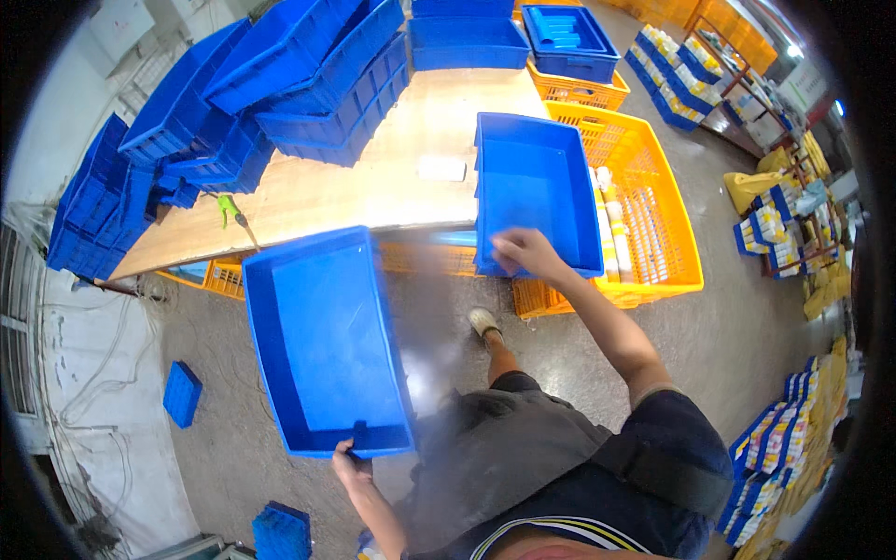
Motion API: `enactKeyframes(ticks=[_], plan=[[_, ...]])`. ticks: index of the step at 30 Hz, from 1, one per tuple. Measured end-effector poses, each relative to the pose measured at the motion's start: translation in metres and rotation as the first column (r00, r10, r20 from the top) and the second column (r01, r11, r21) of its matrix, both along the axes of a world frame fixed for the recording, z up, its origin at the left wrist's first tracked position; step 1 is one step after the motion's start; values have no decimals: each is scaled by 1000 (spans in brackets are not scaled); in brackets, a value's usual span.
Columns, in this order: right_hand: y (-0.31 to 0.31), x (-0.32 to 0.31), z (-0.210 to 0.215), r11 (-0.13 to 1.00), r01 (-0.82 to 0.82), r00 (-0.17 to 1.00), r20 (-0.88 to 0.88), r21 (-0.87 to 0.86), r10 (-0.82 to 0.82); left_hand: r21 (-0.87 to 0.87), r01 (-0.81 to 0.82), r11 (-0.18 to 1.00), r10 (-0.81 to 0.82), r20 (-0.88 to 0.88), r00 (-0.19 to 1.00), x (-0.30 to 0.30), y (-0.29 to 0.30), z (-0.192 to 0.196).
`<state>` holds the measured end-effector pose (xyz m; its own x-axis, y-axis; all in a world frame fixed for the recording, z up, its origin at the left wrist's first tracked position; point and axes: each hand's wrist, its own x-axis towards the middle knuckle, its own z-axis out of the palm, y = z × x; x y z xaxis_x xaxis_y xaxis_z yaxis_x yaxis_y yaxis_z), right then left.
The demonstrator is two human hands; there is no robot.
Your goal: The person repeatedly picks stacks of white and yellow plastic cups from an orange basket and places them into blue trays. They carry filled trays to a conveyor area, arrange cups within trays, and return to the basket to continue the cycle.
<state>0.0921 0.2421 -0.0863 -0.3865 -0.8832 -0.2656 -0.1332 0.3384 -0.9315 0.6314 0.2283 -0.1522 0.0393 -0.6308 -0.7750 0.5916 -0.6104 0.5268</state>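
The left hand [352,460] grips the near rim of an empty blue crate [322,341], held over open floor with its long axis running near to far (tilted slightly leftward at the far end). The right hand [523,252] closes on the near edge of a second blue crate [534,187], which overhangs the wooden table [411,131] edge, just beside an orange basket [653,187] on its right.

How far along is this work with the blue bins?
Done: many empty blue bins are already heaped on the wooden table. In hand: the left hand grips one empty blue bin; the right hand holds the near edge of another. What remains cannot be told.
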Motion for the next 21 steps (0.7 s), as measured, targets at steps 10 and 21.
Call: enactKeyframes(ticks=[10,21], plan=[[-284,-90,-53,893,-299,283,-862,337,420,50,-153,987,133,286,949,-211,-7,43],[-108,-348,-51,973,-2,149,-962,-231,-228,70,254,965,-244,595,766,-310,-68,47]])
